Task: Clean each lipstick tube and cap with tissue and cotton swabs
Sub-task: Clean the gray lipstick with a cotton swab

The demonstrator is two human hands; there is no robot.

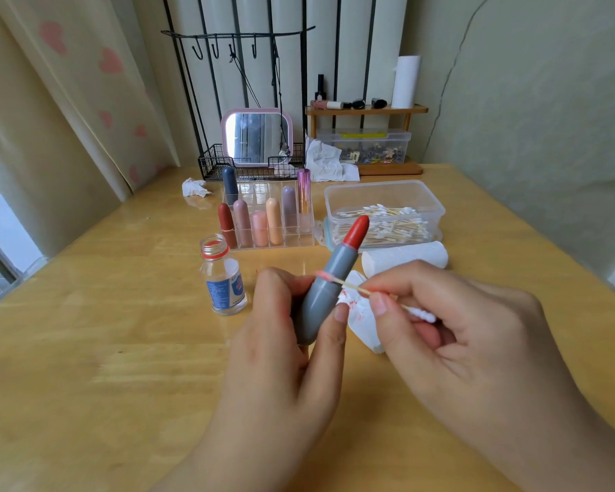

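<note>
Yellow wood makes up the big table (86,349). On the far left of it lies a small crumpled white tissue (194,188). A little to the right and nearer stands a small clear glass bottle with a blue label and no cap (223,278). Behind the bottle sits a clear plastic rack (308,239) holding capped lipsticks (260,227) in red, pink, peach, purple and dark blue.

Near the middle, the left hand (284,349) holds a grey plastic lipstick tube (322,296) with its fingers and thumb curled around the lower part. This tube tilts up and to the right, and its red tip (357,231) sticks out at the top.

Just to the right, the right hand (458,335) pinches a thin wooden cotton swab (355,287) between thumb and fingers. The swab's pink end touches the grey tube. Under the swab lies a white tissue with red smears (359,314).

Farther back on the right are a clear plastic box of cotton swabs (384,193) and a folded white tissue stack (405,259) just in front of it.
</note>
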